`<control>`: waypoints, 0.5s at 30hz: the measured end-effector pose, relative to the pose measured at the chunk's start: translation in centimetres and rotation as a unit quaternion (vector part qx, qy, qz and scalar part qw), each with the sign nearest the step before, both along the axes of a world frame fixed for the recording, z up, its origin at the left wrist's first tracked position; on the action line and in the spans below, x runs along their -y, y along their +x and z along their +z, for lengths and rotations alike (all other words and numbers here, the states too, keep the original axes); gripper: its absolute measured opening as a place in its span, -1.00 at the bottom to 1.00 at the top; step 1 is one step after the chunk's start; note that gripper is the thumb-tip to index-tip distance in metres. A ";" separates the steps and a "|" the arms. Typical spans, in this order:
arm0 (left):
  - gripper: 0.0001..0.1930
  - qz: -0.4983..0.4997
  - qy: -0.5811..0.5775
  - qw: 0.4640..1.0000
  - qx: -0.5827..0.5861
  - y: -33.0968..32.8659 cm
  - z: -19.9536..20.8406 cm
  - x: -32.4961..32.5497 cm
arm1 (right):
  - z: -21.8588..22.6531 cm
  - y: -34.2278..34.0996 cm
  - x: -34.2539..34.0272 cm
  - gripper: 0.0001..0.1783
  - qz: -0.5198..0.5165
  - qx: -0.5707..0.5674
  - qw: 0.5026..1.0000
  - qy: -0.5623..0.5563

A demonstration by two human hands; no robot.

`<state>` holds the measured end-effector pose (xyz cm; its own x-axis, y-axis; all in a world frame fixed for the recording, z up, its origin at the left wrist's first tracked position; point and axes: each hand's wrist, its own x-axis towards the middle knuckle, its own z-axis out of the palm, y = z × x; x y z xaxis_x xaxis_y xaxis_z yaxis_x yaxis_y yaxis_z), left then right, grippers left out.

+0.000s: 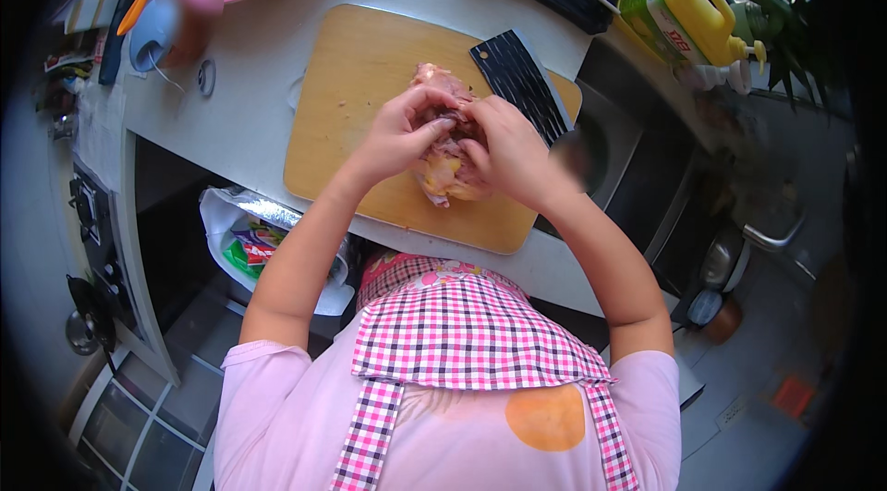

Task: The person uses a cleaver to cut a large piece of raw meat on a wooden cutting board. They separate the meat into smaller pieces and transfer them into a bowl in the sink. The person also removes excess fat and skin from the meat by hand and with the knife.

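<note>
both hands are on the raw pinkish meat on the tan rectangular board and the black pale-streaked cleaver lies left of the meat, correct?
The side is wrong: in the head view, the black pale-streaked cleaver lies right of the raw pinkish meat. The left hand and right hand are on the meat, on the tan rectangular board.

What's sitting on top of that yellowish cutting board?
On the cutting board lie raw meat, gripped by the left hand and right hand, and a black patterned cleaver. The hands cover the meat's middle; the board beneath the meat is hidden.
</note>
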<state>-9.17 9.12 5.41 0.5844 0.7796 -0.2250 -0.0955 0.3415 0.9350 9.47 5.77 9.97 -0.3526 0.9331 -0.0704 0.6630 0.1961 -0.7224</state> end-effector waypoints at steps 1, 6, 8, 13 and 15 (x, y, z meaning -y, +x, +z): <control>-0.74 -0.004 0.023 0.999 -0.026 0.0 0.0 0.1 | 0.3 0.0 0.0 -0.65 0.002 0.008 1.000 -0.017; -0.58 -0.028 0.171 0.973 -0.154 0.4 1.7 0.7 | 0.7 0.7 -0.6 -0.66 -0.004 0.057 0.990 -0.129; -0.48 0.003 0.306 0.934 -0.184 0.9 1.3 1.4 | 0.6 1.3 -0.8 -0.67 0.002 0.042 0.989 -0.141; -0.30 0.041 0.325 0.928 -0.179 1.0 0.3 2.6 | 0.7 1.1 -0.7 -0.69 0.014 0.070 0.991 -0.114; -0.29 0.040 0.319 0.930 -0.179 0.8 0.4 2.8 | 0.7 0.9 -0.9 -0.70 -0.004 0.045 0.987 -0.152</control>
